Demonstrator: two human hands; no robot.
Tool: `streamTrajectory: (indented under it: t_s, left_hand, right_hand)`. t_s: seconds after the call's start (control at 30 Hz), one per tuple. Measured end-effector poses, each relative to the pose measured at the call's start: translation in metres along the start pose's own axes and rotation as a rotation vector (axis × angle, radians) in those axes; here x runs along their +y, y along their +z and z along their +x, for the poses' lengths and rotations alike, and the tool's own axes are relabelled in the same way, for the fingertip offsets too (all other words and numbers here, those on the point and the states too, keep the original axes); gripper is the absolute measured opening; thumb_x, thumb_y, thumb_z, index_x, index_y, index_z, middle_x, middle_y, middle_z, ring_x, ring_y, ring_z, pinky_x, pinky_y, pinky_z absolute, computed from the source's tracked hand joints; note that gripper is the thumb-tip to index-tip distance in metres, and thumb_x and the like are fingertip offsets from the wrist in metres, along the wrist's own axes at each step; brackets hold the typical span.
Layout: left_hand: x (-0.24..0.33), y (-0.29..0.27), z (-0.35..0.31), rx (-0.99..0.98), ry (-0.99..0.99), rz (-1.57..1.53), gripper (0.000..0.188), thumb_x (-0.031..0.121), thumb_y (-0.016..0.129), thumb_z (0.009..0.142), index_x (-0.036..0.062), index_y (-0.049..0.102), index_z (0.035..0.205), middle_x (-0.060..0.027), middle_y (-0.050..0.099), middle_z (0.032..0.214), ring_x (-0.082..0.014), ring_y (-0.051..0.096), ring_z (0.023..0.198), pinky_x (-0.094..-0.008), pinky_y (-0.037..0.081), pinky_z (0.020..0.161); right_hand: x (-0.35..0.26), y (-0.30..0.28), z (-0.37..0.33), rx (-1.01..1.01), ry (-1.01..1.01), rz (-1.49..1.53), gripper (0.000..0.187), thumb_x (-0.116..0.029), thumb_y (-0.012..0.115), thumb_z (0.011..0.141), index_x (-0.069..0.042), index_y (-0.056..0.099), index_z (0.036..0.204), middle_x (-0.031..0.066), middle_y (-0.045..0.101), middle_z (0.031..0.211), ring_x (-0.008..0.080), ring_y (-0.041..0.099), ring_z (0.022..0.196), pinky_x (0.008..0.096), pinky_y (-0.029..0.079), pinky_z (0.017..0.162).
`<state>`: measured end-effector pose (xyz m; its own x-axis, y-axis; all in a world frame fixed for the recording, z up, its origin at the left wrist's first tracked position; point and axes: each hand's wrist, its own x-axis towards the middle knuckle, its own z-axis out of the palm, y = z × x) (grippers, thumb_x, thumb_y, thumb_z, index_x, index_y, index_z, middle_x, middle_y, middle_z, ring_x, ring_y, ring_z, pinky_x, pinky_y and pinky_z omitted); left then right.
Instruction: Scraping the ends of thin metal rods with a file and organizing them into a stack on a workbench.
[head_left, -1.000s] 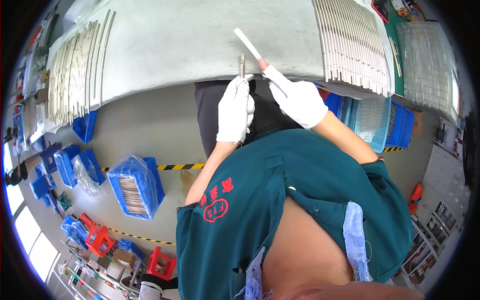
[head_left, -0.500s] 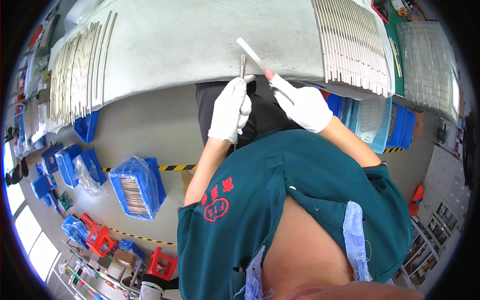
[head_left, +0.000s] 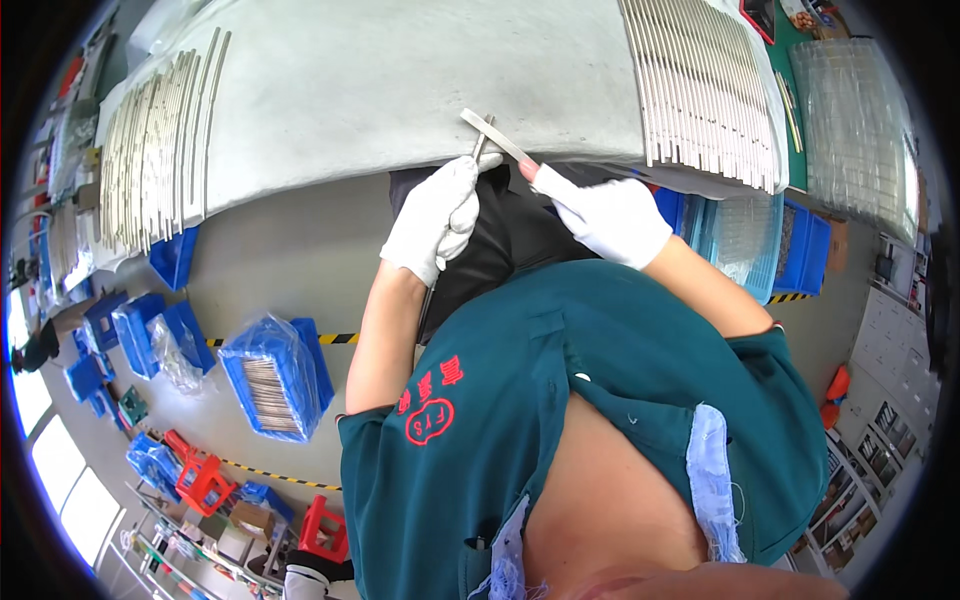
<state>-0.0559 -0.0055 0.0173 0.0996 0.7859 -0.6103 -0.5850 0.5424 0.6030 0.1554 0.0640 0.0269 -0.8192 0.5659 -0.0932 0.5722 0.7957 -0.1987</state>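
My left hand (head_left: 434,216), in a white glove, is closed around a thin metal rod (head_left: 478,147). The rod's upper end sticks out past the fingers, and its lower part shows below the wrist. In my right hand (head_left: 614,220), gloved except for a bare fingertip, a flat pale strip (head_left: 500,138) is pinched by one end. The strip lies slantwise across the rod's upper end and seems to touch it. Both hands are over my lap at the near edge of the covered table (head_left: 420,90).
Rows of metal rods lie on the table at left (head_left: 150,150) and right (head_left: 700,90). Blue bins (head_left: 800,250) stand below the table at right. A bagged blue bin of rods (head_left: 270,375) sits on the floor at left, near red stools (head_left: 205,480).
My left hand has shifted left and the rod now tilts. The strip has come down from beside the rod to cross its upper end, my right hand moving slightly lower.
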Motion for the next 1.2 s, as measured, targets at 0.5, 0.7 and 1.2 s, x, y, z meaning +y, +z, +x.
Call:
streamTrajectory:
  t_s: [0.5, 0.7, 1.2]
  left_hand:
    - [0.006, 0.004, -0.003, 0.091, 0.034, 0.302, 0.032, 0.025, 0.049, 0.094, 0.004, 0.056, 0.117, 0.0057, 0.039, 0.053, -0.0023, 0.026, 0.039, -0.0187, 0.018, 0.035]
    - [0.008, 0.01, -0.004, 0.22, 0.077, 0.446, 0.026, 0.021, 0.052, 0.092, 0.0033, 0.058, 0.111, 0.0044, 0.041, 0.054, -0.0034, 0.028, 0.041, -0.0195, 0.02, 0.037]
    - [0.012, 0.007, -0.004, 0.134, 0.053, 0.373, 0.027, 0.017, 0.051, 0.092, 0.0039, 0.06, 0.113, 0.0054, 0.043, 0.058, -0.0015, 0.034, 0.046, -0.018, 0.024, 0.04]
  right_hand:
    - [0.003, -0.02, -0.007, -0.035, 0.034, 0.064, 0.051, -0.019, 0.05, 0.087, -0.023, 0.038, 0.137, 0.0041, 0.055, 0.056, 0.0211, 0.05, 0.038, 0.0333, 0.041, 0.037]
    - [0.001, -0.011, 0.012, 0.093, -0.016, 0.017, 0.055, -0.016, 0.049, 0.087, -0.028, 0.035, 0.138, 0.0038, 0.05, 0.049, 0.0205, 0.049, 0.038, 0.0337, 0.038, 0.036]
    - [0.017, 0.002, -0.017, 0.02, -0.033, -0.008, 0.06, -0.016, 0.048, 0.087, -0.022, 0.027, 0.142, 0.0047, 0.05, 0.05, 0.0197, 0.05, 0.037, 0.0326, 0.038, 0.034]
